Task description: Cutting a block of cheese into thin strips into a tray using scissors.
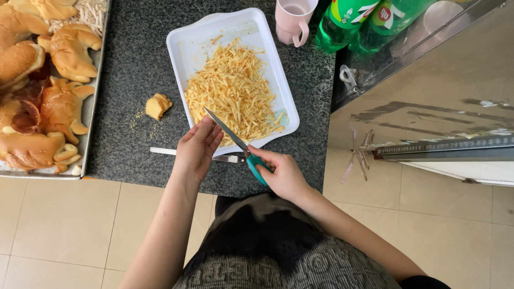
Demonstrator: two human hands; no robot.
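My right hand (282, 172) grips the teal handle of a knife (235, 140), whose blade points up and left over the near edge of a white rectangular tray (186, 32). The tray holds a heap of thin yellow potato sticks (233, 91). My left hand (197, 147) is open beside the blade, fingertips touching or nearly touching it at the tray's near rim. Under both hands a second, white-handled knife (166, 152) lies flat on the dark speckled counter (134, 64). A small piece of bread (158, 105) with crumbs lies left of the tray.
A metal tray (92, 101) of golden filled buns and more potato sticks fills the left edge. A pink mug (293, 20) and two green plastic bottles (364, 18) stand at the back right. Beige floor tiles lie below, a steel-edged cabinet to the right.
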